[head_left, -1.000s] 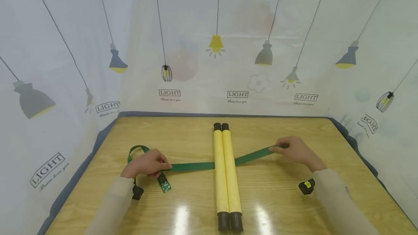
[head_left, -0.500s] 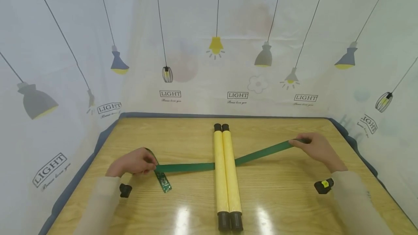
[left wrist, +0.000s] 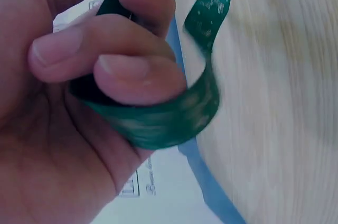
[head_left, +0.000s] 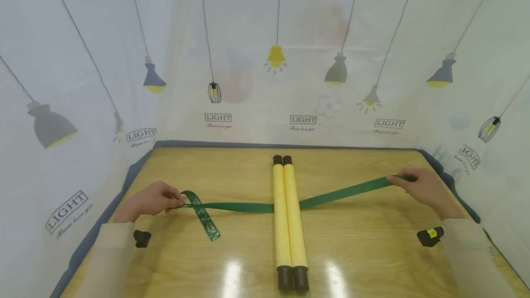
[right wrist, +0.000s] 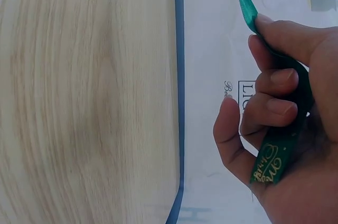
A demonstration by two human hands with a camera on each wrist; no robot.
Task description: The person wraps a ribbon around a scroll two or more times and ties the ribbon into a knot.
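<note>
A green ribbon (head_left: 244, 207) runs crosswise under two yellow rolls (head_left: 285, 217) with black end caps, which lie side by side in the middle of the table. My left hand (head_left: 155, 198) pinches the ribbon on the left; a printed tail hangs from it toward the table. In the left wrist view the ribbon (left wrist: 169, 123) loops around the curled fingers. My right hand (head_left: 426, 190) pinches the other end, raised above the table at the right. The right wrist view shows the ribbon's gold-lettered end (right wrist: 274, 155) inside the palm, the fingers curled about it.
The wooden table (head_left: 352, 238) has a blue edge (head_left: 290, 144) along its back and sides. Behind it hangs a white cloth (head_left: 248, 22) printed with lamps. A black wrist camera (head_left: 142, 238) sits under the left wrist, another black camera (head_left: 430, 236) under the right.
Both hands have moved outward, away from the rolls, drawing more ribbon out on each side. The left hand's ribbon tail has straightened from a loop. The rolls have stayed put.
</note>
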